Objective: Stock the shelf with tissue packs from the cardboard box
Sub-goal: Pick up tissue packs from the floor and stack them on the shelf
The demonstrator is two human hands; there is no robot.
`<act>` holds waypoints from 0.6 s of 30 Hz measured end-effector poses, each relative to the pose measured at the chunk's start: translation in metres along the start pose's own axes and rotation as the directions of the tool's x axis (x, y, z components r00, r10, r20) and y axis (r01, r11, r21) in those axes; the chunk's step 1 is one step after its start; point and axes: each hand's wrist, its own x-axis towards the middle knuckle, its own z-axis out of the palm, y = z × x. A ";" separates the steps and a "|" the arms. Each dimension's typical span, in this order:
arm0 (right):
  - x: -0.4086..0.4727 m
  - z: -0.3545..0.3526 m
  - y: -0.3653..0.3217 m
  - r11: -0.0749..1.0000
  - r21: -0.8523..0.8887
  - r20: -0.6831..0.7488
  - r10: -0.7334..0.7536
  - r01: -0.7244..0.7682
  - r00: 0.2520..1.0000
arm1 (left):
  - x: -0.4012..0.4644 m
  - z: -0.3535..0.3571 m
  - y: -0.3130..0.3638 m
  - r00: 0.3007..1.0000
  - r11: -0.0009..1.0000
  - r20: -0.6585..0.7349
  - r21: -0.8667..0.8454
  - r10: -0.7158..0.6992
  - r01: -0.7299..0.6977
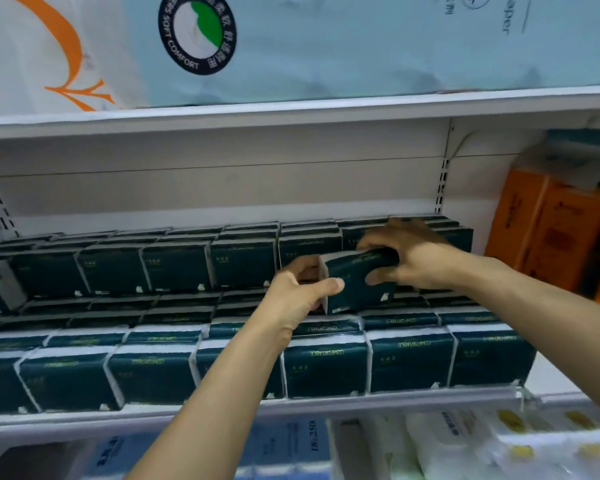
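Held pack [357, 282]: centre-right of frame, dark green, tilted, raised just above the lower tier and in front of the upper back row; gripped from both ends, likely to steer it square into the gap.
Left hand [302, 292]: curled round the pack's left white end, thumb laid across the front face, fingers tucked behind; looked placed to guide that edge down.
Right hand [409, 254]: clamped over the pack's top right, fingers spread on top, thumb underneath; seemed to carry most of the weight.
Back row [177, 265]: mid-frame, packs stood upright, faces forward, packed side by side; stepped higher, presumably so labels show over the front.
Front rows [326, 368]: lower frame, packs leaned against the shelf lip [395, 400], which appeared to stop them sliding off.
Gap: just behind the left hand, centre of frame; judged the target slot.
Stray pack [4, 285]: far left, turned end-on, out of line.
Orange packs [555, 233]: right edge, separate stock.
Cardboard box: not in view.
Progress: shelf nearly full, by the look of it.
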 end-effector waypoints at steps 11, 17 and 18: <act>0.031 0.006 0.060 0.995 -0.023 0.026 0.096 -0.096 0.995 | 0.035 0.000 -0.001 0.989 0.991 -0.065 0.033 -0.130 0.132; 0.042 0.014 0.073 0.985 -0.110 0.045 0.142 -0.136 0.989 | 0.047 0.004 -0.005 0.984 0.987 -0.090 0.043 -0.152 0.156; 0.043 0.015 0.074 0.983 -0.118 0.041 0.145 -0.140 0.989 | 0.048 0.004 -0.005 0.984 0.987 -0.091 0.043 -0.152 0.157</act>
